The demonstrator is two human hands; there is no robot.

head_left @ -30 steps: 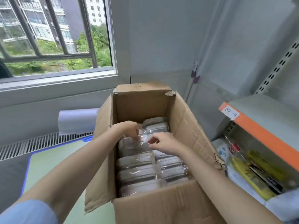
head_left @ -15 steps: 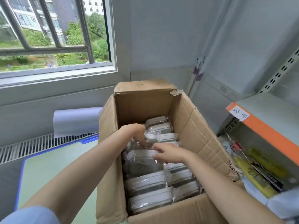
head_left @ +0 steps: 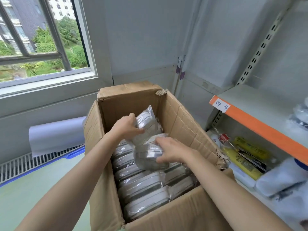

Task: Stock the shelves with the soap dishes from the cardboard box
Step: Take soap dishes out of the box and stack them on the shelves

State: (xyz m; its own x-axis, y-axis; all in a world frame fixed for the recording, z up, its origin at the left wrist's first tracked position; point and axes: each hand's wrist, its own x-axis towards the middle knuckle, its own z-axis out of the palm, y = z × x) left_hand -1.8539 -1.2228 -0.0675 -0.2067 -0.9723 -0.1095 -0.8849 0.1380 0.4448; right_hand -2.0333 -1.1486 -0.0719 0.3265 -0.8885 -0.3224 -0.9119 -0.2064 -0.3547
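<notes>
An open cardboard box [head_left: 181, 124] stands in front of me, packed with several soap dishes [head_left: 141, 185] in clear plastic wrap. My left hand [head_left: 124, 128] grips one wrapped soap dish [head_left: 146, 122], lifted and tilted above the rows at the back of the box. My right hand [head_left: 171, 150] holds a second wrapped soap dish [head_left: 147, 155], raised just above the packed ones in the middle. On the right is a grey shelf [head_left: 246, 100] with an orange front edge and a label reading 04-4.
The lower shelf [head_left: 246, 155] at right holds yellow packets and white wrapped goods. A window [head_left: 41, 39] is at the upper left, with a floor grille [head_left: 38, 162] and a white roll [head_left: 56, 134] below it. Green floor lies to the box's left.
Both hands have lifted a wrapped soap dish each up out of the packed rows. The view has tilted and moved closer to the box and shelf.
</notes>
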